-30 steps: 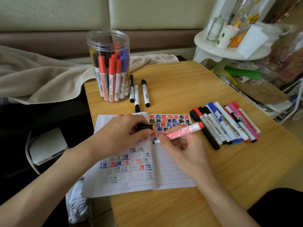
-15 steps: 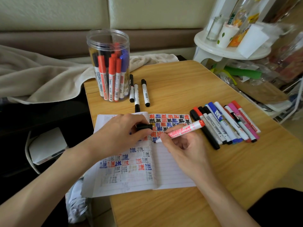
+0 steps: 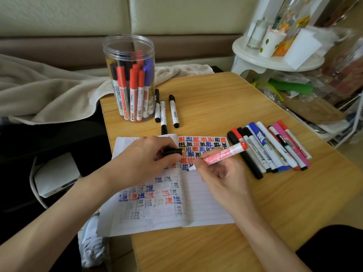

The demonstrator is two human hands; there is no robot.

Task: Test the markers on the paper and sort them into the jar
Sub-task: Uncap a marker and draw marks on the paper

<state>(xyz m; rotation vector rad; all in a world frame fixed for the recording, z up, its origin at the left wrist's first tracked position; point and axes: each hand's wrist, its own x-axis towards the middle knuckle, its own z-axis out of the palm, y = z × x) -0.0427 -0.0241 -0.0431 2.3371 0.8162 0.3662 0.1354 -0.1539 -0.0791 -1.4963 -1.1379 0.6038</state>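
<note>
While beside jar (image 3: 127, 44) — three markers (image 3: 163, 114)

Red-and-white marker (image 3: 222, 155), black cap (image 3: 172, 151), red, black, blue marks (image 3: 202, 143) on white lined paper (image 3: 206, 203), wood-grain desk (image 3: 216, 95).

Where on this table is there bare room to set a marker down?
Bare table lies far right, between the three black markers and the marker row, and along the near edge before the notebook. Crowded: the corner by the jar, and mid-table, where the left hand pinches a black cap and the right hand holds the whiteboard marker.
</note>
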